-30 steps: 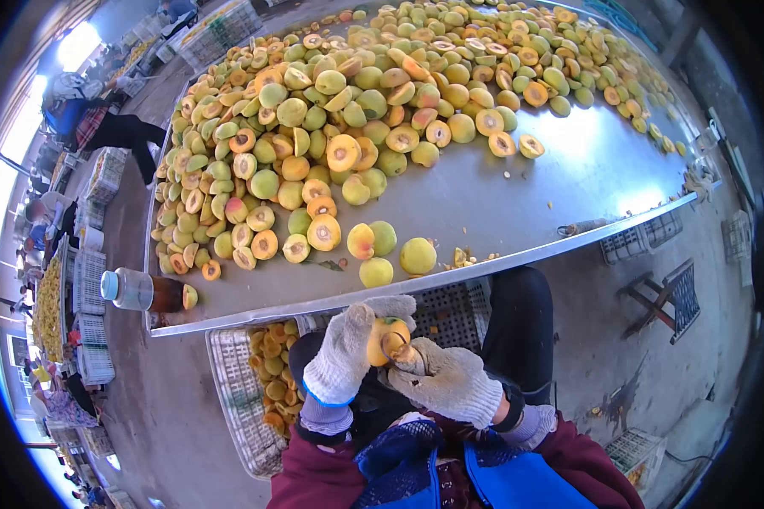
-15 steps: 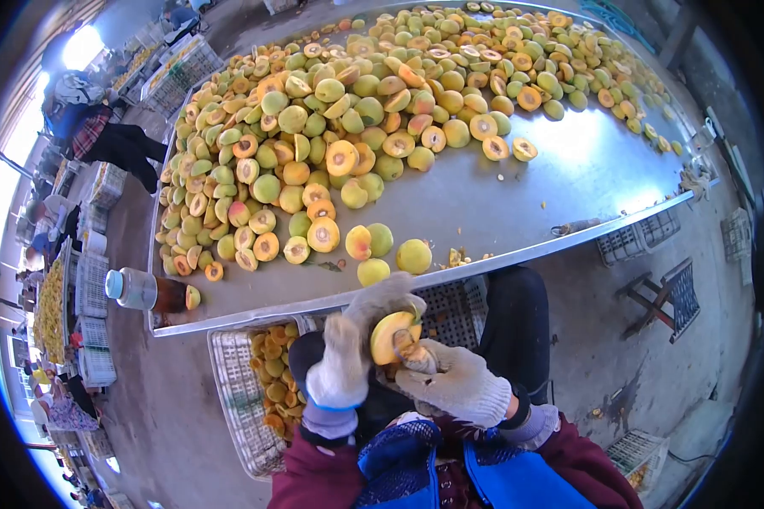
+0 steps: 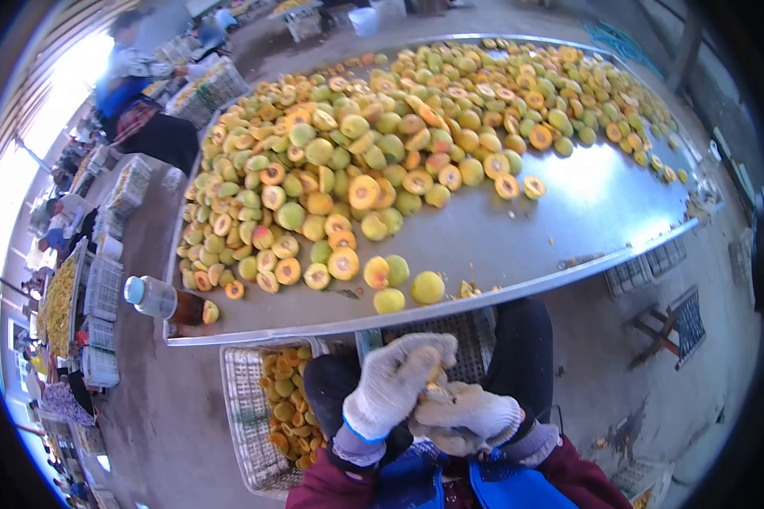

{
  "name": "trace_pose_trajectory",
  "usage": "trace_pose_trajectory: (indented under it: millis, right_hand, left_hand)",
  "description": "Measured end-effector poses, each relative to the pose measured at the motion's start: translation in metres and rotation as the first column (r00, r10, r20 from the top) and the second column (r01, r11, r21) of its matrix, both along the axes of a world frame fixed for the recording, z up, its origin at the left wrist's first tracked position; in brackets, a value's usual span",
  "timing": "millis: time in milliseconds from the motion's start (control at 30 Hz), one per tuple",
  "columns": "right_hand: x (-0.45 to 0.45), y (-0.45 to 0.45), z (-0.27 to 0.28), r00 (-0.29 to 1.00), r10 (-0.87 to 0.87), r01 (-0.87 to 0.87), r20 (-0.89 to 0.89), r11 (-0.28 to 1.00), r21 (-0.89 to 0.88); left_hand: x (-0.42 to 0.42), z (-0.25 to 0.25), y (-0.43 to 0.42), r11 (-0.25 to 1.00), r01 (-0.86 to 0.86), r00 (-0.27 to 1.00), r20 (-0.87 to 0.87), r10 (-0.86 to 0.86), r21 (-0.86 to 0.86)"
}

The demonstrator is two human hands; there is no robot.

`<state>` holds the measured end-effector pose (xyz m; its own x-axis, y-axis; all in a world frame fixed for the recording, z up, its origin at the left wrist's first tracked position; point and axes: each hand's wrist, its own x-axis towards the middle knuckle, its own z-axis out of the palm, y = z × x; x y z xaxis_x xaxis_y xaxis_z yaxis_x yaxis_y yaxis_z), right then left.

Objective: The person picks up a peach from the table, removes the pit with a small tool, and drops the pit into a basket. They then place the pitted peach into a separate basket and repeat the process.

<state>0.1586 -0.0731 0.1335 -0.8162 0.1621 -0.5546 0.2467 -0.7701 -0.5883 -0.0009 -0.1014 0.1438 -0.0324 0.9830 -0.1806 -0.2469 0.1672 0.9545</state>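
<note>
My left hand (image 3: 397,383), in a pale knitted glove, is curled closed over a peach half (image 3: 434,374); just a sliver of yellow flesh shows between the gloves. Against it presses my right hand (image 3: 469,414), also gloved, with fingers closed. Something small and shiny shows at its fingertips, too little to name. Both hands are above my lap, in front of the metal table (image 3: 518,246). On the table is a large heap of halved peaches (image 3: 365,192), many with the cut side up. A few peaches (image 3: 428,288) lie by the near edge.
A jar of dark liquid with a blue lid (image 3: 163,301) lies at the table's left corner. Below is a white crate (image 3: 244,407) with peach halves; another crate (image 3: 463,343) sits between my knees. A folding stool (image 3: 672,327) stands right. Other people work at far left.
The hands have closed together, and the peach half, plainly visible before with its cut face showing, is now mostly covered. The left hand has turned over it. The view has shifted slightly.
</note>
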Motion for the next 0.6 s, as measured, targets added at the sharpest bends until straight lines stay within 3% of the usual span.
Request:
trace_pose_trajectory:
  millis: [67, 100, 167, 200, 233, 267, 300, 333, 367, 433, 467, 500, 533, 567, 600]
  right_hand:
    - [0.004, -0.008, -0.004, 0.986, -0.094, 0.071, -0.135, 0.984, -0.163]
    - [0.008, -0.003, -0.009, 0.951, -0.05, -0.039, -0.305, 0.96, -0.279]
    - [0.004, -0.022, -0.022, 0.896, -0.276, 0.182, -0.347, 0.943, -0.28]
    - [0.007, -0.022, -0.026, 0.875, -0.307, 0.165, -0.374, 0.916, -0.365]
    - [0.004, -0.023, -0.024, 0.876, -0.293, 0.155, -0.382, 0.922, -0.354]
    - [0.001, -0.023, -0.02, 0.852, -0.261, 0.107, -0.454, 0.935, -0.337]
    - [-0.001, -0.025, -0.019, 0.822, -0.229, 0.06, -0.522, 0.945, -0.321]
    - [0.005, -0.019, -0.037, 0.855, -0.065, -0.084, -0.514, 0.962, -0.261]
    - [0.006, -0.014, -0.03, 0.854, -0.055, -0.091, -0.517, 0.963, -0.252]
    - [0.01, -0.002, -0.011, 0.919, 0.0, -0.107, -0.395, 0.962, -0.249]
    - [0.012, -0.001, -0.016, 0.963, 0.022, -0.075, -0.267, 0.979, -0.192]
    - [0.01, 0.001, -0.014, 0.963, 0.023, -0.076, -0.269, 0.979, -0.189]
    - [0.008, 0.004, -0.011, 0.996, 0.068, -0.068, -0.058, 0.998, -0.015]
    - [0.006, 0.006, -0.007, 0.984, 0.07, -0.095, 0.164, 0.985, 0.147]
    - [0.004, 0.01, 0.0, 0.982, 0.082, -0.082, 0.171, 0.997, -0.003]
  left_hand:
    - [-0.005, 0.003, -0.002, 0.989, 0.106, 0.982, -0.168, -0.087, 0.103]
    - [-0.007, 0.0, -0.001, 0.952, 0.15, 0.967, -0.238, -0.086, 0.266]
    - [-0.007, -0.003, -0.002, 0.888, 0.167, 0.971, -0.228, -0.073, 0.428]
    - [-0.001, -0.018, -0.004, 0.901, 0.099, 0.994, -0.076, -0.074, 0.423]
    - [0.001, -0.017, -0.004, 0.896, 0.092, 0.995, -0.082, -0.063, 0.434]
    - [0.002, -0.015, -0.003, 0.988, 0.014, 0.934, 0.351, -0.067, 0.153]
    - [0.004, -0.014, -0.004, 0.987, 0.066, 0.707, 0.705, 0.06, -0.15]
    - [0.002, -0.03, -0.001, 0.985, 0.023, 0.725, 0.681, 0.102, -0.172]
    - [-0.005, -0.029, -0.003, 0.987, 0.016, 0.726, 0.68, 0.1, -0.163]
    - [-0.034, -0.022, -0.012, 0.977, -0.197, 0.959, 0.194, 0.208, -0.076]
    - [-0.051, -0.034, -0.018, 0.933, -0.348, 0.922, 0.146, 0.358, -0.089]
    - [-0.071, -0.051, -0.023, 0.866, -0.491, 0.861, 0.096, 0.499, -0.097]
    - [-0.096, -0.059, -0.028, 0.863, -0.491, 0.664, -0.591, 0.458, 0.117]
    - [-0.117, -0.066, -0.033, 0.901, -0.345, 0.065, -0.951, 0.301, 0.262]
    - [-0.128, -0.074, -0.034, 0.895, -0.316, -0.085, -0.948, 0.305, 0.316]
